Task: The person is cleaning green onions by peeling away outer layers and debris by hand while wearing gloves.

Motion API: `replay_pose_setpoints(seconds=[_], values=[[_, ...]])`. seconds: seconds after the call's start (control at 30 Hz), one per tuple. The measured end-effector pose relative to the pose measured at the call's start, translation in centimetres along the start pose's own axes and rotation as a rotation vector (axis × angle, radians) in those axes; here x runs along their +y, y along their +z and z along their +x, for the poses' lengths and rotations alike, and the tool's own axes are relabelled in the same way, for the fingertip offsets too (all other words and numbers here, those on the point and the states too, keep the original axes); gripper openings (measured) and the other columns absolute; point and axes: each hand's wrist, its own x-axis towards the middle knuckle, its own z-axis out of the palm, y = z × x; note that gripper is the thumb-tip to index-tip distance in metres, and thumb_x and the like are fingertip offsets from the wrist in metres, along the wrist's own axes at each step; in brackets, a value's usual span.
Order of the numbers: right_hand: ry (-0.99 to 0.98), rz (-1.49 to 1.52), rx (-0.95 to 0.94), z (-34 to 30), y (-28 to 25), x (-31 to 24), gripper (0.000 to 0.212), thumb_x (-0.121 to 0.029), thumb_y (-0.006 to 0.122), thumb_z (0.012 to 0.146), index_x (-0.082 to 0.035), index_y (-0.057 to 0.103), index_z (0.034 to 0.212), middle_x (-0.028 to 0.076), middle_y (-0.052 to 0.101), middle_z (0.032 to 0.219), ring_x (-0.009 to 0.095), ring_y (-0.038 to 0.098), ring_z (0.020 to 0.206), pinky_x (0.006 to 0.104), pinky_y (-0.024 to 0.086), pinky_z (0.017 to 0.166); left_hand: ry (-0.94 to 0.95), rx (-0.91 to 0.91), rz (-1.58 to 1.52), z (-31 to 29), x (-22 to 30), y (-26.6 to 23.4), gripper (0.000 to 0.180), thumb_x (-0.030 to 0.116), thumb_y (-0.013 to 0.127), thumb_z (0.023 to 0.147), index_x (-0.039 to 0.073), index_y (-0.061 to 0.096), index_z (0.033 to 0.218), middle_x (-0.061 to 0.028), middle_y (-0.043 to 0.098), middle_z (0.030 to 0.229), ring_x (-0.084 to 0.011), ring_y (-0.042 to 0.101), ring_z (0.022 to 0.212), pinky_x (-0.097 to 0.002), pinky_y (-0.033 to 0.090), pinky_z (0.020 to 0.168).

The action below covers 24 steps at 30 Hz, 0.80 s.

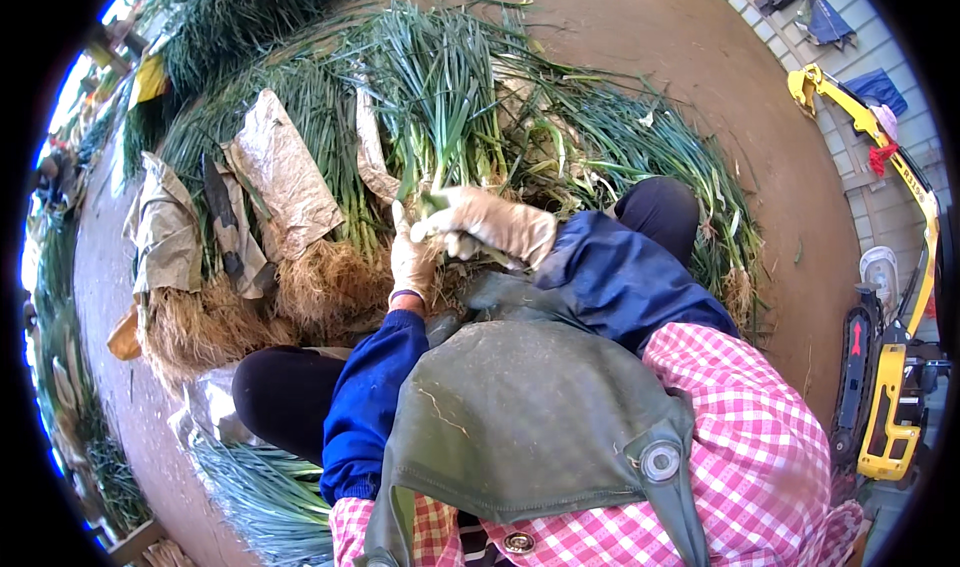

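My hands, in pale soiled gloves, meet over the near edge of a heap of green onions [435, 87]. My left hand [411, 267] is closed, its forefinger pointing up. My right hand [495, 225] reaches across with curled fingers, its fingertips close to the left forefinger. Between them a green onion leaf [430, 205] shows, pinched at the fingers; the rest of that stalk is hidden by the gloves. To the left lie bundles of green onions with long tan roots [330, 287], partly covered by tan wrapping pieces [285, 172].
Loose green onions [690, 182] spread right of my knee; another pile [265, 497] lies at lower left. More stacks [250, 32] stand at the far left. A yellow toy-like excavator [890, 407] stands by the right wall. Brown floor [640, 27] stretches beyond the heap.
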Motion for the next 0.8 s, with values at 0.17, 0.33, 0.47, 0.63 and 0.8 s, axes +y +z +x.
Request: replay_pose_setpoints(seconds=[0.17,0.33,0.47,0.63,0.8], values=[[-0.153,0.239,0.111,-7.9,-5.5,-6.4,0.023,-0.013,0.059,0.084,-0.003,0.053,0.104,0.004,0.060,0.085,0.000,0.048,0.055,0.0119,0.041,0.045,-0.368,0.059,0.303,-0.7,3.5,1.4,0.092,-0.007,0.062,0.077,0.008,0.006,0.148,-0.0075,0.060,0.080,-0.0100,0.052,0.053,-0.0225,0.043,0.043],[-0.250,-0.030,0.300,-15.7,-7.3,-11.8,0.040,-0.017,0.061,0.086,0.003,0.050,0.119,0.006,0.062,0.082,-0.001,0.043,0.050,0.0117,0.037,0.040,-0.432,0.059,0.025,-0.3,2.6,0.0,0.060,0.014,0.064,0.084,0.004,0.036,0.137,-0.0072,0.060,0.084,-0.0132,0.057,0.056,-0.0243,0.045,0.044],[-0.224,-0.229,0.654,-23.1,-15.0,-12.8,0.032,-0.019,0.062,0.086,-0.002,0.058,0.112,0.005,0.066,0.092,0.001,0.046,0.057,0.0139,0.040,0.046,-0.570,0.022,0.111,-0.1,4.6,1.5,0.035,0.023,0.064,0.082,0.003,0.058,0.110,-0.0072,0.057,0.068,-0.0137,0.053,0.048,-0.0243,0.041,0.041],[0.834,-1.702,1.033,-26.0,-25.0,-9.6,0.026,-0.016,0.063,0.082,-0.004,0.061,0.105,0.014,0.067,0.102,0.023,0.063,0.092,0.0347,0.048,0.078,-0.561,0.023,-0.027,-0.2,6.4,1.7,0.025,0.024,0.055,0.086,0.002,0.064,0.088,-0.0066,0.059,0.065,-0.0132,0.054,0.046,-0.0236,0.039,0.039],[0.112,-1.025,0.740,-13.1,-18.0,-7.0,0.030,-0.024,0.060,0.084,-0.004,0.064,0.106,0.010,0.065,0.104,0.018,0.060,0.098,0.0279,0.047,0.084,-0.553,-0.075,-0.024,-0.7,7.5,3.4,0.029,0.027,0.050,0.090,0.002,0.064,0.092,-0.0057,0.060,0.064,-0.0115,0.051,0.044,-0.0212,0.037,0.039]])
